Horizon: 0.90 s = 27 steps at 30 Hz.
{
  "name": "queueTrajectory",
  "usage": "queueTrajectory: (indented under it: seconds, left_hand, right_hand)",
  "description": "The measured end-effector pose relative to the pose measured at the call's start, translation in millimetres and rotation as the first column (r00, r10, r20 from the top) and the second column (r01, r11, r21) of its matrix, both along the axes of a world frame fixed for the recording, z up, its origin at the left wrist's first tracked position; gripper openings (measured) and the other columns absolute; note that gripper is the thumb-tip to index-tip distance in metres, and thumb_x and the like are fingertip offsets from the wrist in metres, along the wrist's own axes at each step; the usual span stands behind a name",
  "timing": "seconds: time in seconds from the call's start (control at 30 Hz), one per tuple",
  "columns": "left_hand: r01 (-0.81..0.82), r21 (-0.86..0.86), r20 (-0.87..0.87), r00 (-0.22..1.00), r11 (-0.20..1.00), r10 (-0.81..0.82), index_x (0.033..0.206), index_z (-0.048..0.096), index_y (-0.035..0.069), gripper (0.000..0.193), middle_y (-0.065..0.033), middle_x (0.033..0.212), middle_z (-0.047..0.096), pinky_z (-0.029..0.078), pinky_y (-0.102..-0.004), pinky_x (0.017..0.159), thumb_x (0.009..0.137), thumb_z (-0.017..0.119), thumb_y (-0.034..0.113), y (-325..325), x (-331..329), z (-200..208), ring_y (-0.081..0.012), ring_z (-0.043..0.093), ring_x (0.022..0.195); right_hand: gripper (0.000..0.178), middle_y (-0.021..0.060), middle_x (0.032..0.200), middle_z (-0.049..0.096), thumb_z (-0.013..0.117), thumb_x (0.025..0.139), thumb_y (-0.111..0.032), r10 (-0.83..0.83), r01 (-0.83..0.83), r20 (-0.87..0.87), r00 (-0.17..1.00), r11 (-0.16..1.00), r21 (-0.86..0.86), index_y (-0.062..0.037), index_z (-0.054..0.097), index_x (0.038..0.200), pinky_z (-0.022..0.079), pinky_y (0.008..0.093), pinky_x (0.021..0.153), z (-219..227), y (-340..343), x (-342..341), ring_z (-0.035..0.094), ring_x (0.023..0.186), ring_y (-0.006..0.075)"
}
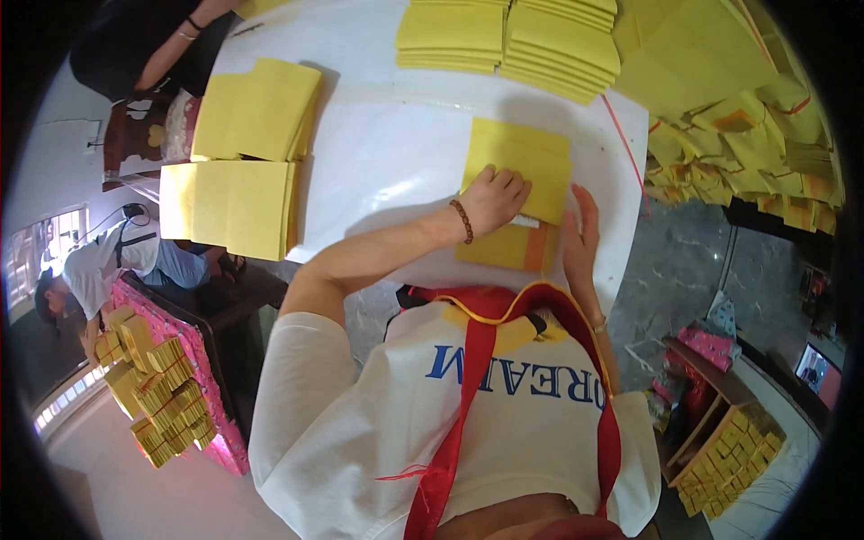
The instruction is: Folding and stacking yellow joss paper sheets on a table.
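Observation:
A folded yellow paper (pixel 526 144) lies on the white-covered table (pixel 378 153) in front of me. My left hand (pixel 497 200), with a beaded bracelet at the wrist, is closed, its curled fingers pressed onto the paper's near edge. Whether anything else is inside those fingers is hidden. Closer to my body, another yellow paper piece (pixel 490 249) with an orange stripe shows, and a sliver of white peeks out between the two. My right hand (pixel 581 236) stands on edge along the papers' right side, fingers stretched out and thumb apart, holding nothing.
Stacks of yellow paper stand at the far side (pixel 450 36) and at the left (pixel 229 207). More yellow papers (pixel 747 144) hang or pile at the right, with a red cord (pixel 621 135) near the table edge. Another person's arm (pixel 171 58) reaches in at far left.

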<state>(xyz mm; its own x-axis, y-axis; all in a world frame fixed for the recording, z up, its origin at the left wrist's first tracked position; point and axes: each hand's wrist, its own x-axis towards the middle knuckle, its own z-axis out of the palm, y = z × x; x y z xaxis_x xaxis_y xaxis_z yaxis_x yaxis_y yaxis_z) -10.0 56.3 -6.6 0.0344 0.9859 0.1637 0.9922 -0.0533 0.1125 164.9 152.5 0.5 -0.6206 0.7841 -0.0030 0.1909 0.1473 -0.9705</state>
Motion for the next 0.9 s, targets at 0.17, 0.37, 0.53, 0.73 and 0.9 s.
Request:
queueTrajectory:
  seconds: [0.17,0.37,0.53,0.73,0.9]
  left_hand:
    - [-0.164,0.200,0.435,0.898,0.966,0.063,0.111,0.060,0.008,0.040,-0.0123,0.092,0.062,0.048,-0.0348,0.072,0.071,0.058,0.004,5.2,-65.7,40.0,-0.0265,0.058,0.084]
    - [-0.334,0.527,0.231,0.941,0.782,0.246,0.116,0.056,0.014,0.052,-0.0060,0.102,0.062,0.041,-0.0388,0.080,0.068,0.056,-0.004,32.1,-183.9,85.7,-0.0278,0.055,0.092]
    - [-0.223,0.369,-0.167,0.939,0.902,0.300,0.120,0.053,0.020,0.049,0.0002,0.102,0.061,0.040,-0.0365,0.077,0.073,0.059,0.008,71.6,-236.2,32.1,-0.0202,0.055,0.092]
    - [-0.222,0.178,-0.298,0.916,0.959,0.268,0.129,0.046,0.030,0.053,0.0006,0.105,0.059,0.041,-0.0350,0.076,0.080,0.050,0.009,81.0,-231.3,26.6,-0.0189,0.054,0.093]
    - [-0.233,0.078,-0.291,0.925,0.969,0.246,0.131,0.043,0.030,0.055,-0.0001,0.113,0.055,0.042,-0.0366,0.080,0.081,0.049,0.008,80.8,-225.5,20.8,-0.0189,0.052,0.101]
  right_hand:
    - [0.042,0.0157,0.133,0.043,0.046,0.091,-0.013,-0.196,0.191,0.041,0.980,0.977,0.097,0.0015,0.040,0.130,0.027,0.0358,0.105,-9.4,2.0,33.3,0.038,0.125,0.0263]
    - [0.045,0.0183,0.128,0.046,0.048,0.088,-0.013,-0.229,0.084,0.328,0.917,0.911,0.403,0.0009,0.038,0.130,0.019,0.0437,0.107,-38.7,-5.5,49.6,0.037,0.125,0.0293]
    - [0.057,0.0148,0.128,0.047,0.051,0.085,-0.013,-0.232,0.062,0.359,0.904,0.902,0.428,0.0013,0.028,0.135,0.014,0.0446,0.107,-30.2,-7.7,38.6,0.039,0.123,0.0275]
    - [0.050,0.0154,0.126,0.048,0.055,0.083,-0.013,-0.242,0.013,0.394,0.887,0.864,0.503,0.0009,0.038,0.128,0.016,0.0452,0.107,-32.2,-7.7,39.2,0.036,0.125,0.0305]
    - [0.046,0.0128,0.127,0.048,0.059,0.081,-0.014,-0.248,-0.021,0.404,0.881,0.831,0.556,-0.0028,0.046,0.124,0.018,0.0460,0.106,-32.9,-8.0,36.8,0.035,0.126,0.0310]
